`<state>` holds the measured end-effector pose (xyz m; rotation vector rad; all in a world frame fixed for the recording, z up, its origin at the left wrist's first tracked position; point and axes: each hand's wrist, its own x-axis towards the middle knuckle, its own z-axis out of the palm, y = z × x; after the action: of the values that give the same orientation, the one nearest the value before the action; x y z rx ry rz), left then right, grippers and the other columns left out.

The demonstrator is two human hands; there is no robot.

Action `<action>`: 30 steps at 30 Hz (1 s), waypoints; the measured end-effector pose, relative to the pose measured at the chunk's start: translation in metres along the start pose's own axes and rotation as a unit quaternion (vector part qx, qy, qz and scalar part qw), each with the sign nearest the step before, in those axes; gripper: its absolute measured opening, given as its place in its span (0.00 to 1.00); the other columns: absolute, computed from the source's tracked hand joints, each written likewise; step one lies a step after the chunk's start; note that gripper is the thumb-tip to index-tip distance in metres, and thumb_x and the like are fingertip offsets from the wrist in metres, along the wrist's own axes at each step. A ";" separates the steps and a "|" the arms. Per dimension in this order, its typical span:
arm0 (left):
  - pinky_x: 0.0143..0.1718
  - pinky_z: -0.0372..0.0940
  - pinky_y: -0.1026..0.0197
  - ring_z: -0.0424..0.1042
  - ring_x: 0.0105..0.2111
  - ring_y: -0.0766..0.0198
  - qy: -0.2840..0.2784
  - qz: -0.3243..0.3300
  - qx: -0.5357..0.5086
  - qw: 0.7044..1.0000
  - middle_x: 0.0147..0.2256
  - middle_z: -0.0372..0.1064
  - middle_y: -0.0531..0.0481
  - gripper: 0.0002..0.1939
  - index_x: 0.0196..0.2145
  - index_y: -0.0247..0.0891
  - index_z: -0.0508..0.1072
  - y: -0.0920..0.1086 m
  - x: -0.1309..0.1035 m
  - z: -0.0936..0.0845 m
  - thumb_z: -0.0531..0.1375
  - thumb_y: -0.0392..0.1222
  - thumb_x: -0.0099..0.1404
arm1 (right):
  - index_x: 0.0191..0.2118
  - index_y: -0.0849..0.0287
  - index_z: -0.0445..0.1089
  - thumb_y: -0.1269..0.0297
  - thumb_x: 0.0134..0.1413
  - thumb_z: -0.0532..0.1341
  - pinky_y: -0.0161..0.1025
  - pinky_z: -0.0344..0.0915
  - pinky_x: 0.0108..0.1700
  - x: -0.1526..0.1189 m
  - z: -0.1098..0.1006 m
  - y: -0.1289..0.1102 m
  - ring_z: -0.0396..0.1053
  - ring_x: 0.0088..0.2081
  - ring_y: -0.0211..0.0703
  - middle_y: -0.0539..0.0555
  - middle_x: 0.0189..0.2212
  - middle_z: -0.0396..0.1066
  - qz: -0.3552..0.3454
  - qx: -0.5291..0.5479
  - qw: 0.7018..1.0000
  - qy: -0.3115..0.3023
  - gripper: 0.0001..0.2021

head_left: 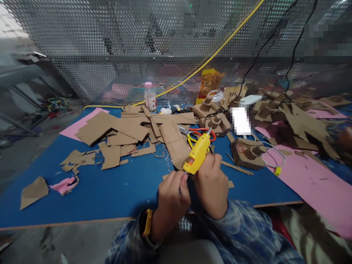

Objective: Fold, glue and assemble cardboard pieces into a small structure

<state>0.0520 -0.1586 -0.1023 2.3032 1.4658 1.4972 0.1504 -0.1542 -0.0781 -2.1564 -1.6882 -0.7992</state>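
Observation:
Wrapped round the handle of a yellow hot glue gun [198,154] is my right hand [212,183]; the gun's metal nozzle points up and away. My left hand [173,196] is closed at the rear end of the gun, its thumb and fingers pinched together. What those fingers hold, perhaps at the gun's back opening, is too small to make out. Just beyond the gun lie scissors with red handles [205,131] and a yellow-handled tool [190,141]. A long cardboard strip [173,141] lies left of the gun on the blue table [132,190].
Cardboard scraps [112,128] cover the left half, with pink paper [82,124] under some. A bottle [150,97] stands by the perforated metal screen [123,66]. Cardboard pieces with round posts [249,154], a white cable [283,156] and a pink sheet [310,183] are at right.

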 end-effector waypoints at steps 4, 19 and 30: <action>0.28 0.62 0.66 0.69 0.24 0.67 -0.026 -0.062 -0.105 0.992 0.23 0.71 0.50 0.12 0.27 0.36 0.70 0.002 0.003 -0.006 0.50 0.33 0.65 | 0.33 0.60 0.56 0.76 0.55 0.52 0.33 0.50 0.19 -0.002 0.001 -0.001 0.63 0.18 0.34 0.52 0.29 0.63 -0.004 0.011 1.000 0.001 0.05; 0.13 0.36 0.73 0.36 0.15 0.78 -0.186 -0.525 -0.597 0.577 0.14 0.42 0.65 0.23 0.23 0.36 0.60 0.002 0.011 -0.008 0.66 0.56 0.47 | 0.34 0.61 0.59 0.77 0.56 0.50 0.33 0.49 0.20 -0.007 0.012 -0.008 0.62 0.19 0.35 0.52 0.28 0.63 -0.002 0.012 0.999 0.033 0.05; 0.46 0.67 0.55 0.71 0.44 0.58 -0.330 -0.197 -0.188 0.904 0.43 0.73 0.42 0.15 0.43 0.38 0.72 -0.056 0.041 -0.048 0.53 0.46 0.65 | 0.35 0.59 0.67 0.62 0.55 0.57 0.41 0.65 0.40 0.047 0.022 0.075 0.66 0.41 0.47 0.56 0.36 0.66 -0.154 0.409 0.893 -0.105 0.07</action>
<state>-0.0168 -0.1195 -0.0745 1.8504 1.2026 0.6986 0.2349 -0.1253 -0.0604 -1.4325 -2.0056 0.1257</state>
